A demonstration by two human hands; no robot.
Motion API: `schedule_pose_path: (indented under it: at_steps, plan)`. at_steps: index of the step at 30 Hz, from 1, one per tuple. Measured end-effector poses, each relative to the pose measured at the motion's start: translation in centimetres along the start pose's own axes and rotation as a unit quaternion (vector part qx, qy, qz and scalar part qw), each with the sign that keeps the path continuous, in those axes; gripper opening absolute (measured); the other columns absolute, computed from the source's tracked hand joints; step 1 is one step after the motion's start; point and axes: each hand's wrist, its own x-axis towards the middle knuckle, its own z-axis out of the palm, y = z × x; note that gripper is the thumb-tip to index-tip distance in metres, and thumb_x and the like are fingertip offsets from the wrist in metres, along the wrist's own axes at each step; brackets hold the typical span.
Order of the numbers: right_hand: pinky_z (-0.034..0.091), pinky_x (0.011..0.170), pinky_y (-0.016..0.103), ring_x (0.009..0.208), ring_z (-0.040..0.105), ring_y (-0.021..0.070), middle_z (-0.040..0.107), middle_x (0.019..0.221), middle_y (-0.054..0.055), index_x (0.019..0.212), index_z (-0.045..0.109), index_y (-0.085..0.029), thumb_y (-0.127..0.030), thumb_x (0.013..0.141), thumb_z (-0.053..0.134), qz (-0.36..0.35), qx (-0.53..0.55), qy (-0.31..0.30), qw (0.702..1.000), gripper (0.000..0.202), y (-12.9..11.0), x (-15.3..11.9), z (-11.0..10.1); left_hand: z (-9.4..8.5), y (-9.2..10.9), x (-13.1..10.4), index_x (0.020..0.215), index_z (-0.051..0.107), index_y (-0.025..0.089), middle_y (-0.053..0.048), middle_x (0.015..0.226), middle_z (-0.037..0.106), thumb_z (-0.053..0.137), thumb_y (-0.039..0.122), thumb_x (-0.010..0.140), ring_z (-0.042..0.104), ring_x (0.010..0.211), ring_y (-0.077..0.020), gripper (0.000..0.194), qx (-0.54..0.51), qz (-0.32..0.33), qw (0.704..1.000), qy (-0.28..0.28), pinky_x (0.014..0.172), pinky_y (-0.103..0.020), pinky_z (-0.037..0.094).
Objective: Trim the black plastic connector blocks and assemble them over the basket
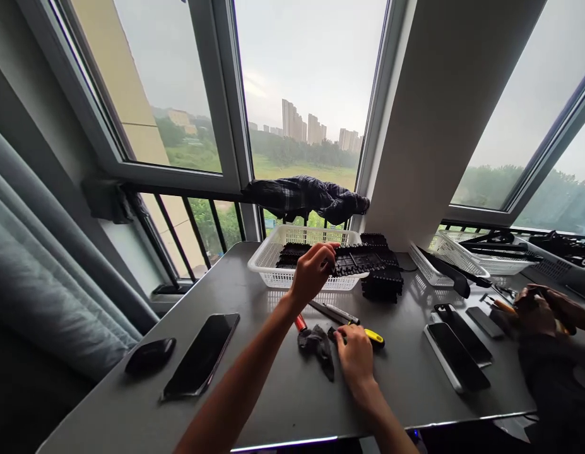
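Note:
My left hand [315, 271] is raised over the front of a white plastic basket [268, 276], its fingers closed on the left end of a black toothed strip [361, 260]. More black toothed parts [292, 253] lie inside the basket, and others [384, 287] are stacked at its right. My right hand [356, 350] rests low on the table, its fingers curled at a small dark piece beside a crumpled black cloth [315, 347]. A yellow-and-black tool handle [374, 337] and a grey pen-like tool [337, 313] lie just beyond it. A red handle [300, 322] shows by the cloth.
On the grey table [273, 403], a black phone [202, 356] and a mouse [151, 356] lie left. Two phones [457, 356] lie right, near another person's hands [541, 309]. More baskets [498, 261] stand at the back right, under the windows.

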Motion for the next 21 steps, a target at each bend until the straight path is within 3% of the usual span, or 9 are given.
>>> schedule_pose_path:
  at_steps: [2,4,7,9,11,14,18,21]
  plan:
    - [0.043,0.081,0.033,0.086,0.062,0.0250,0.070,0.087,0.010,0.087,0.072,-0.019,-0.033,0.093,0.048,-0.030,0.064,0.061,0.996,0.029,0.2,0.5,-1.4,-0.5,-0.8,-1.8,0.072,0.050,0.020,-0.003,0.088,0.060,0.051,0.003,0.083,0.065,0.104,-0.0181,0.020,0.013,0.005,1.000,-0.023,0.084,-0.029,0.052]
    - [0.044,0.072,0.031,0.077,0.060,0.0215,0.069,0.085,0.009,0.090,0.071,-0.018,-0.043,0.093,0.045,-0.009,0.167,0.120,0.979,0.037,0.5,1.8,-3.0,-1.1,-1.7,-3.6,0.071,0.050,0.020,-0.004,0.093,0.060,0.051,0.005,0.085,0.064,0.107,-0.0190,0.020,0.015,-0.003,0.999,-0.035,0.087,-0.031,0.052]
    - [0.037,0.050,0.025,0.055,0.049,0.0150,0.062,0.070,0.005,0.093,0.069,-0.015,-0.057,0.091,0.040,0.047,0.325,0.097,0.940,0.051,1.1,5.1,-4.9,-1.6,-2.8,-6.2,0.070,0.050,0.019,-0.004,0.094,0.060,0.052,0.007,0.085,0.064,0.107,-0.0195,0.020,0.008,-0.029,0.999,-0.021,0.089,-0.033,0.051]
    - [0.028,0.043,0.023,0.046,0.037,0.0099,0.054,0.061,0.000,0.088,0.067,-0.015,-0.062,0.082,0.051,0.053,0.401,0.011,0.915,0.051,1.3,7.4,-5.2,-1.9,-3.3,-7.8,0.068,0.050,0.019,-0.004,0.095,0.060,0.053,0.007,0.083,0.064,0.106,-0.0200,0.020,0.000,-0.048,0.999,-0.025,0.089,-0.034,0.051]
    - [0.021,0.040,0.021,0.041,0.027,0.0065,0.043,0.053,-0.005,0.078,0.063,-0.016,-0.063,0.073,0.062,0.071,0.456,-0.104,0.881,0.048,1.3,9.1,-4.8,-2.1,-3.6,-9.2,0.066,0.051,0.019,-0.004,0.094,0.061,0.055,0.005,0.079,0.065,0.104,-0.0203,0.019,-0.009,-0.070,0.997,-0.025,0.089,-0.035,0.051]
    - [0.019,0.040,0.020,0.040,0.026,0.0045,0.038,0.049,-0.008,0.070,0.059,-0.016,-0.055,0.060,0.075,0.073,0.467,-0.167,0.865,0.044,1.2,10.5,-3.3,-2.5,-4.1,-10.9,0.063,0.052,0.019,-0.005,0.097,0.062,0.056,0.001,0.071,0.063,0.106,-0.0221,0.019,-0.017,-0.111,0.994,-0.009,0.091,-0.038,0.049]
    - [0.022,0.039,0.019,0.041,0.031,0.0051,0.041,0.050,-0.007,0.073,0.059,-0.016,-0.052,0.056,0.077,0.061,0.469,-0.163,0.866,0.043,1.5,10.8,-1.5,-3.0,-4.7,-11.8,0.073,0.060,0.019,-0.007,0.112,0.061,0.064,0.010,0.070,0.061,0.107,-0.0233,0.010,-0.049,-0.210,0.976,0.028,0.090,-0.038,0.051]
    - [0.025,0.038,0.020,0.040,0.031,0.0060,0.039,0.048,-0.008,0.073,0.056,-0.018,-0.058,0.060,0.071,0.054,0.466,-0.119,0.875,0.045,1.9,10.7,-0.4,-3.2,-4.7,-11.8,0.107,0.059,0.021,-0.007,0.103,0.065,0.067,0.029,0.078,0.067,0.083,-0.0167,0.031,-0.174,-0.354,0.918,0.050,0.072,-0.029,0.055]
